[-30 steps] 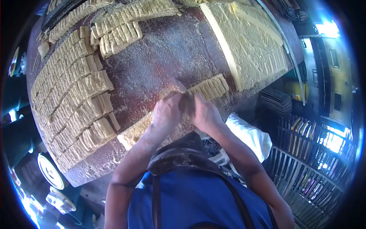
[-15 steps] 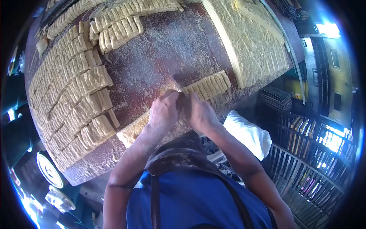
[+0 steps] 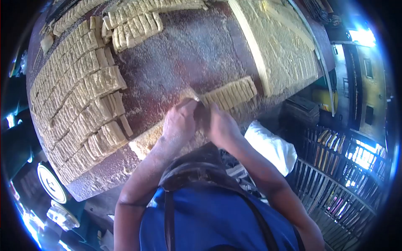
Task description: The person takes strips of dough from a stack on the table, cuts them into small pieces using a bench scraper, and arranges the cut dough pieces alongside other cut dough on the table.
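Observation:
My left hand (image 3: 179, 122), fingers curled, is closed on a pale yellow, floury dough strip (image 3: 144, 141) that runs under it along the near table edge. Close beside it is my right hand (image 3: 224, 126), its fingers wrapped round a flat dark blade (image 3: 202, 115) held upright between the two hands. The blade's upper corner shines, and its handle is hidden. Just right of the blade lies a row of cut dough slices (image 3: 232, 93), side by side. The fingertips of both hands are partly hidden.
Rows of cut dough pieces (image 3: 79, 100) cover the left of the floured table (image 3: 184, 46). A wide, scored dough slab (image 3: 282, 54) lies at the right. Below the right edge are a white sack (image 3: 271, 147) and a slatted rack (image 3: 331, 188); a round dial (image 3: 52, 183) stands lower left.
The blade's shiny upper corner shows more clearly between my hands. Both hands stay almost in place, while the view has shifted slightly.

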`<move>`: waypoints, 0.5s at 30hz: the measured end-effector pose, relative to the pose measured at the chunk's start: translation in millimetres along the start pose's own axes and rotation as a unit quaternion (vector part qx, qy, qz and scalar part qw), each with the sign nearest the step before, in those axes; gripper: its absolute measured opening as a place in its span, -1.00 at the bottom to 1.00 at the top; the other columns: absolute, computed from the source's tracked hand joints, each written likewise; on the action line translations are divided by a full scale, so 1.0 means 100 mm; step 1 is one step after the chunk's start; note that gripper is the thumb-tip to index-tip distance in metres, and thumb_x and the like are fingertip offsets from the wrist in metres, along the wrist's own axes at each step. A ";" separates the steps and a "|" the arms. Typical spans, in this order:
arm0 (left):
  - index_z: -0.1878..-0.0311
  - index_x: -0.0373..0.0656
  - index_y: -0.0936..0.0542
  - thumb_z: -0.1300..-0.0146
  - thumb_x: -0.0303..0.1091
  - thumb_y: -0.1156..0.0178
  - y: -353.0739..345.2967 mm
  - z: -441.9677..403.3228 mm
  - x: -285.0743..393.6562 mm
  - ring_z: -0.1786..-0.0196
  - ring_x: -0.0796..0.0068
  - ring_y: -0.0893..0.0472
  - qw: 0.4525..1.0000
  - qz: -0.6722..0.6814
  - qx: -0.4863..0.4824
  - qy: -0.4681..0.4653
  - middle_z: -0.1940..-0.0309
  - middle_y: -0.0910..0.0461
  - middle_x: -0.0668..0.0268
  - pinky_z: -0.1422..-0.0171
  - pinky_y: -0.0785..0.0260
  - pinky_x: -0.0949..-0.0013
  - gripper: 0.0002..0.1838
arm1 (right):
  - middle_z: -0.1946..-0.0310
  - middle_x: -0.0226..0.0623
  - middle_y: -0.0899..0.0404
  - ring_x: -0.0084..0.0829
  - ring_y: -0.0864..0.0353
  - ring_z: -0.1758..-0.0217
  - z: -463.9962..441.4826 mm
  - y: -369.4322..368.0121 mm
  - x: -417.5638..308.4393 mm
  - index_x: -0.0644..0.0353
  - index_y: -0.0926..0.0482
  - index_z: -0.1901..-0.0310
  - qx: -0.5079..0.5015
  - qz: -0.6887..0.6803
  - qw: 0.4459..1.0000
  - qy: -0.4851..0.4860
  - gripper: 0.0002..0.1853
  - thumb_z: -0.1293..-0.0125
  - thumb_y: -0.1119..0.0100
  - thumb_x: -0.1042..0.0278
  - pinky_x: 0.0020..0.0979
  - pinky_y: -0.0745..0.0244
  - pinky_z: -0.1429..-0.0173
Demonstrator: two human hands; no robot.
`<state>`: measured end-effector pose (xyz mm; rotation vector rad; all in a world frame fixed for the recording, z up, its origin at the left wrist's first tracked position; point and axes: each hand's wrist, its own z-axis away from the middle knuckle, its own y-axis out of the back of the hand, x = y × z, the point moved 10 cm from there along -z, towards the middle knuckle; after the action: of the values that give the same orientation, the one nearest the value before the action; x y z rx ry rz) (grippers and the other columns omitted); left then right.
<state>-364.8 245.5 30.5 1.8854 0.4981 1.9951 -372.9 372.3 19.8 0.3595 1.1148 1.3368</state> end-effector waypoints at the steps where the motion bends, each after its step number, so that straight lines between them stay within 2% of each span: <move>1: 0.14 -0.25 -0.65 -0.13 -0.56 -0.28 -0.03 0.06 -0.01 0.16 -0.02 -0.70 1.000 0.000 -0.006 0.004 0.17 -0.67 0.09 0.09 -0.58 0.13 -0.80 | 0.42 0.28 -0.63 0.29 -0.69 0.24 -0.06 0.04 -0.11 0.36 -0.35 0.04 0.002 0.014 1.000 -0.005 -0.69 -0.31 -0.19 0.39 0.13 -0.61 0.13; 4: 0.15 -0.23 -0.65 -0.15 -0.54 -0.27 0.04 0.09 0.02 0.17 0.00 -0.70 1.000 -0.004 0.023 -0.021 0.18 -0.67 0.09 0.09 -0.58 0.15 -0.82 | 0.43 0.28 -0.63 0.27 -0.70 0.27 -0.04 0.15 -0.06 0.37 -0.34 0.06 -0.012 -0.019 1.000 -0.019 -0.69 -0.31 -0.19 0.39 0.10 -0.63 0.18; 5: 0.16 -0.22 -0.66 -0.14 -0.55 -0.27 0.07 0.07 0.01 0.16 0.01 -0.71 1.000 -0.006 0.025 -0.018 0.17 -0.67 0.10 0.08 -0.58 0.15 -0.82 | 0.44 0.25 -0.62 0.22 -0.71 0.30 0.03 0.25 -0.11 0.38 -0.33 0.04 0.011 -0.030 0.999 0.014 -0.67 -0.33 -0.18 0.36 0.06 -0.64 0.21; 8: 0.20 -0.20 -0.67 -0.12 -0.58 -0.26 0.12 0.12 0.00 0.16 0.06 -0.71 1.000 -0.001 0.029 0.007 0.18 -0.67 0.12 0.08 -0.58 0.14 -0.84 | 0.45 0.23 -0.62 0.22 -0.71 0.32 0.34 0.37 -0.23 0.38 -0.32 0.00 0.008 -0.054 0.998 0.002 -0.64 -0.35 -0.17 0.33 0.08 -0.63 0.21; 10: 0.20 -0.21 -0.66 -0.13 -0.58 -0.26 0.06 0.11 -0.04 0.17 0.06 -0.71 0.999 -0.037 -0.008 -0.001 0.22 -0.65 0.15 0.09 -0.58 0.13 -0.84 | 0.42 0.23 -0.63 0.23 -0.70 0.29 0.46 0.36 -0.29 0.37 -0.32 -0.02 -0.016 -0.025 0.999 -0.020 -0.64 -0.36 -0.15 0.31 0.10 -0.62 0.15; 12: 0.20 -0.23 -0.65 -0.12 -0.58 -0.26 0.07 0.10 -0.03 0.19 0.07 -0.70 0.999 -0.039 -0.001 -0.005 0.26 -0.64 0.17 0.09 -0.57 0.11 -0.84 | 0.37 0.26 -0.63 0.25 -0.69 0.23 0.50 0.29 -0.25 0.36 -0.32 -0.02 -0.055 0.016 0.997 -0.043 -0.65 -0.36 -0.16 0.31 0.11 -0.60 0.07; 15: 0.20 -0.24 -0.64 -0.08 -0.61 -0.23 0.06 0.09 -0.05 0.18 0.04 -0.70 1.000 -0.019 -0.006 0.008 0.25 -0.64 0.15 0.09 -0.57 0.10 -0.81 | 0.36 0.27 -0.63 0.26 -0.69 0.20 0.30 0.18 -0.25 0.36 -0.33 -0.01 -0.045 0.000 0.999 -0.029 -0.65 -0.33 -0.17 0.35 0.13 -0.58 0.06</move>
<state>-355.8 237.4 29.3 1.8413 0.5219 1.9848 -356.1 365.6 58.8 0.3299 1.0035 1.3640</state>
